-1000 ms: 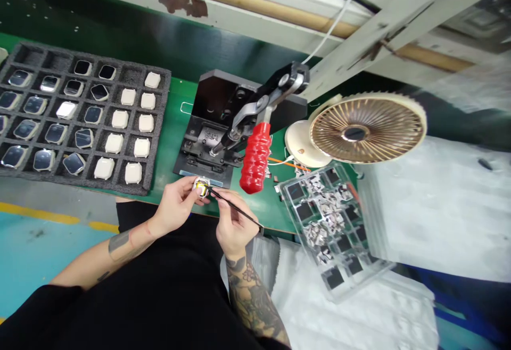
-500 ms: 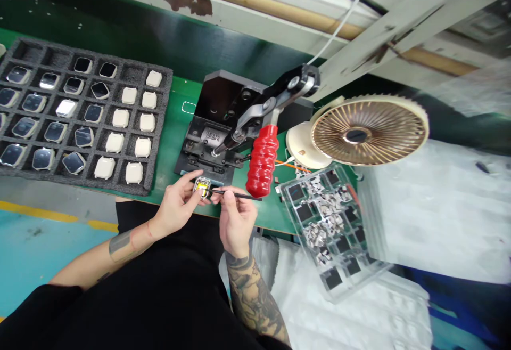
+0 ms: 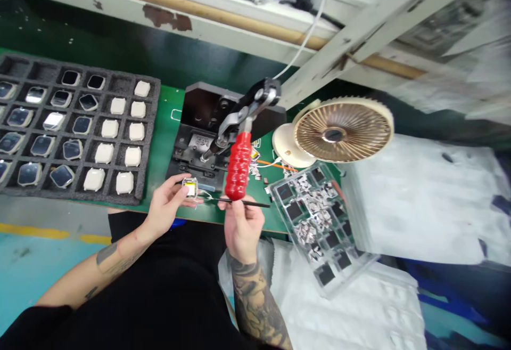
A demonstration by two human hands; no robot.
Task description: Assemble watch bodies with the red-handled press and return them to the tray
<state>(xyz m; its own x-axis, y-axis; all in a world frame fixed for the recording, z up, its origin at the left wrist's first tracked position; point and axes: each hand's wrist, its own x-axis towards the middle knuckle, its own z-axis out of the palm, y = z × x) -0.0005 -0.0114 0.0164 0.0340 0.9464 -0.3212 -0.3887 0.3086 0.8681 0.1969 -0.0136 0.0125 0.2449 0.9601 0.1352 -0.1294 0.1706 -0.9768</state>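
Note:
My left hand [image 3: 165, 204] holds a small square watch case [image 3: 190, 187] with a yellow and white part inside, near the green table's front edge. Between the fingers of my right hand [image 3: 242, 225] is a thin black tool [image 3: 249, 203], lying roughly level. A small pale piece [image 3: 206, 195] shows between the case and the tool's left end; whether the tool touches it is unclear. Just behind my hands stands a black clamp press [image 3: 202, 142]. Its red handle [image 3: 238, 166] reaches down to right above my right hand.
A grey foam tray [image 3: 154, 121] of watch cases stands at the left. To the right are a beige fan [image 3: 343, 131], a clear tray [image 3: 315, 222] of small metal parts, and white plastic bags [image 3: 419, 195]. A shelf beam [image 3: 223, 33] crosses behind.
My hands have moved apart, and the black tool has drawn away from the watch case to the right. The pale piece now shows between them. The whole view has shifted.

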